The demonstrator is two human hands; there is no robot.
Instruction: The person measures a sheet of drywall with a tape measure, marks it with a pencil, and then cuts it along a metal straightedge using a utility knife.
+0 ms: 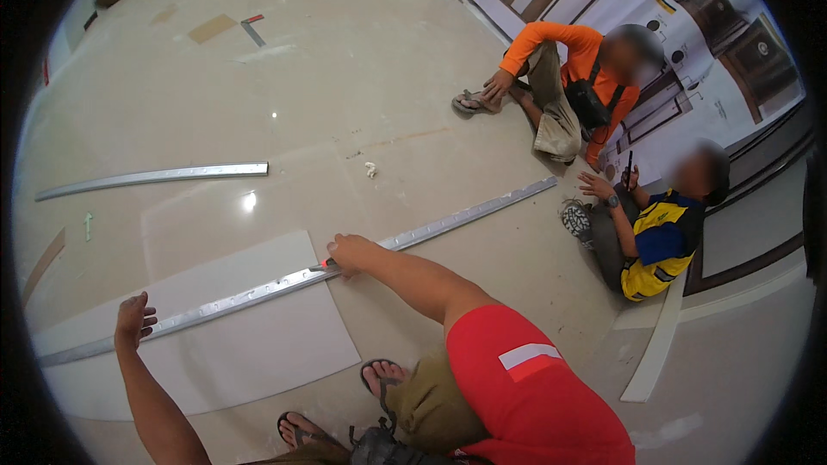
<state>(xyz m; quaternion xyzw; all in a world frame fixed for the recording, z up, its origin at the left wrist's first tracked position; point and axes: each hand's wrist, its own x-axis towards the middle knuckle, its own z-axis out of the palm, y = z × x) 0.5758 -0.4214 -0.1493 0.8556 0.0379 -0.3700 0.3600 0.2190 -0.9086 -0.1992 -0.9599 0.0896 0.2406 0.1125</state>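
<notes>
A long metal channel (pixel 258 293) lies diagonally over the floor and across a white flat board (pixel 267 362). My right hand (pixel 349 254) is closed around a small red-handled tool (pixel 326 263), probably a cutter, with its tip at the channel near the board's right edge. Its blade is too small to make out clearly. Toward the channel's left end, my left hand (pixel 133 320) is held over the metal with its fingers apart and nothing in it. Whether that hand touches the channel, I cannot tell.
A shorter metal channel (pixel 155 176) lies farther off at left. Beyond it are a brown flat piece (pixel 213 28) and an L-shaped square (pixel 252 32). Two people sit at right, one in an orange shirt (pixel 586 52), one in a yellow vest (pixel 659 267). A pale strip (pixel 655 349) leans nearby.
</notes>
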